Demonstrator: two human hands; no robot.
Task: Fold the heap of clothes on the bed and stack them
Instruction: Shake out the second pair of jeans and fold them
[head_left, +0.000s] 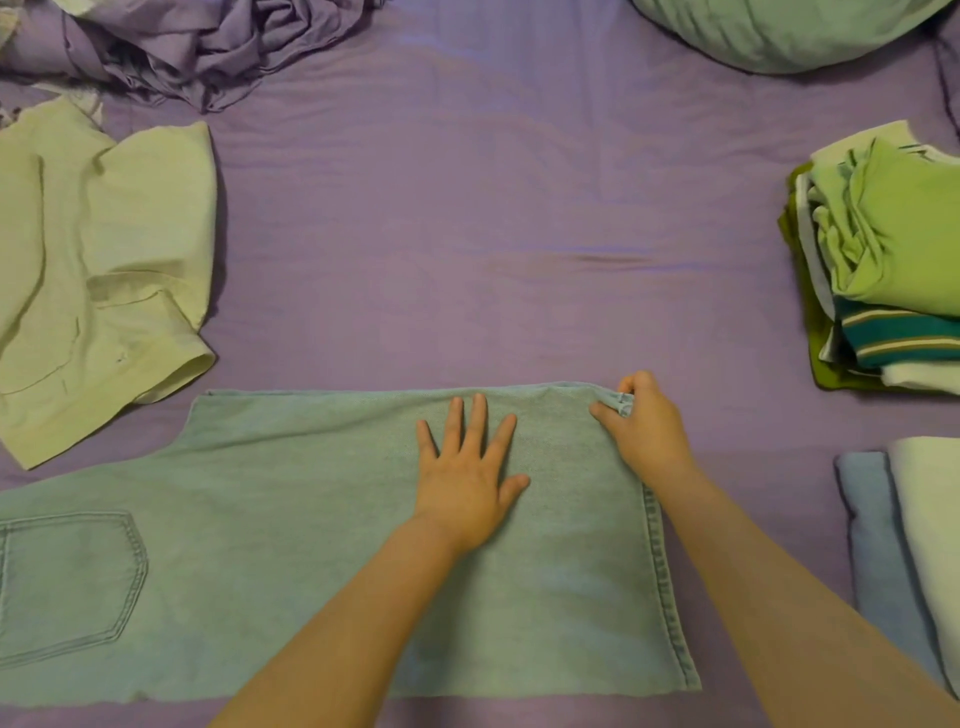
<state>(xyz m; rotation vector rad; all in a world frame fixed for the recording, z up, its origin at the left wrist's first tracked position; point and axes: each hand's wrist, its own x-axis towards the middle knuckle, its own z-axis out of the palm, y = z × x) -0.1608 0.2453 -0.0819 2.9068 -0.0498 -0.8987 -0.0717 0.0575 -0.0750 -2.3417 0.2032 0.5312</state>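
A pair of light blue jeans (291, 545) lies flat across the near part of the purple bed sheet (467, 234), a back pocket showing at the left. My left hand (470, 467) presses flat on the denim with fingers spread. My right hand (647, 423) pinches the far right corner of the jeans at the hem. A stack of folded clothes (883, 260) with a green top and a striped piece sits at the right edge.
Pale yellow shorts (104, 270) lie unfolded at the left. A crumpled purple heap (208, 47) sits at the far left. A pale green pillow (779, 31) is at the far right. Folded blue and white pieces (893, 561) lie at the near right.
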